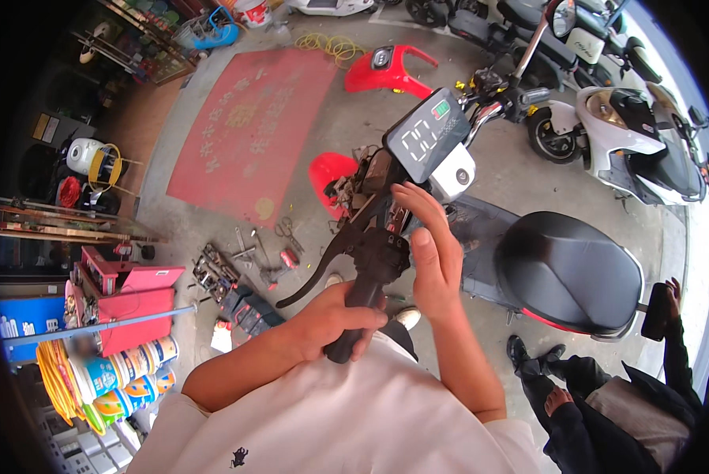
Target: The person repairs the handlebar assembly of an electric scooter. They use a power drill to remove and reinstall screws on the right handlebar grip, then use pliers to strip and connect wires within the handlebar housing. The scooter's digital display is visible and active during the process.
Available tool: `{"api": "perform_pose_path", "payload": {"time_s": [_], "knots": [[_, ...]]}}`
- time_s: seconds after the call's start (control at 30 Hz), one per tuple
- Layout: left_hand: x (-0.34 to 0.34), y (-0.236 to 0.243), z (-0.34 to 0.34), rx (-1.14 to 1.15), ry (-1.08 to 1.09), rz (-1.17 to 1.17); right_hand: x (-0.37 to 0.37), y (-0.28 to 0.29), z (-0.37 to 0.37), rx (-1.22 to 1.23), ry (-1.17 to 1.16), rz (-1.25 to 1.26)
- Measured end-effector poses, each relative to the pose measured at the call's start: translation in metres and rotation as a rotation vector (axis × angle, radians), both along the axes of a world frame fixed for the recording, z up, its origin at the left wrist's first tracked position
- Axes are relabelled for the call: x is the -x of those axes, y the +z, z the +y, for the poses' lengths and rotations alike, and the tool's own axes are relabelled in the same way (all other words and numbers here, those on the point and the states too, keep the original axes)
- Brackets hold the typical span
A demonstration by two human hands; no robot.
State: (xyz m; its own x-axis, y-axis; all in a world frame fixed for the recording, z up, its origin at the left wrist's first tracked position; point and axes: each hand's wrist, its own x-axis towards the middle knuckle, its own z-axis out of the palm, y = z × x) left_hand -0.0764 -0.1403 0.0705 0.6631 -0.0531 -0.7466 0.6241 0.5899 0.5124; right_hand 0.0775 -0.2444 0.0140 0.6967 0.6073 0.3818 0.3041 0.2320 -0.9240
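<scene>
My left hand (345, 322) is wrapped round the black handlebar grip (364, 292) of an electric scooter. A black brake lever (323, 272) curves out beside it. My right hand (435, 261) is raised next to the switch housing (382, 251), its fingers stretched out and its thumb apart. Its fingertips are close to the bar near the display, and whether they touch it I cannot tell. The lit display (427, 136) sits above a white cover (454, 174). Wiring and part of the scooter's front are exposed near a red panel (331, 180).
The black seat (568, 272) extends right; beside it a person (607, 403) holds a dark flat object (655, 311). Tools (264, 261) and a red front cover (392, 69) lie on the floor near a red mat (248, 134). A white scooter (623, 134) stands far right.
</scene>
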Motion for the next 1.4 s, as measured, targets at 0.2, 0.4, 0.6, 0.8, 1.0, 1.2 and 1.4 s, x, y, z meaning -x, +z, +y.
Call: {"api": "perform_pose_path", "payload": {"time_s": [0.2,0.4,0.6,0.8,1.0,1.2,1.4], "knots": [[0.021,0.043,0.042,-1.267,-0.535,-0.162,0.103,-0.012,-0.037,-0.069,-0.403,0.38],[-0.059,0.012,0.122,-1.453,-0.864,-0.967,0.149,0.018,-0.022,0.17,-0.299,-0.279],[-0.071,-0.043,0.122,-0.865,-0.737,-1.003,0.17,0.008,0.015,0.202,-0.791,-0.055],[-0.073,-0.061,0.116,-0.57,-0.602,-0.948,0.273,0.011,0.008,-0.008,-1.747,0.34],[-0.078,-0.075,0.117,-0.587,-0.635,-1.013,0.18,-0.001,0.063,-0.368,-1.458,0.335],[-0.078,-0.075,0.127,-0.584,-0.613,-1.108,0.188,0.018,0.069,-0.427,-1.603,0.485],[-0.075,-0.079,0.116,-0.62,-0.556,-1.144,0.217,0.005,0.036,-0.433,-1.59,0.42]]}}
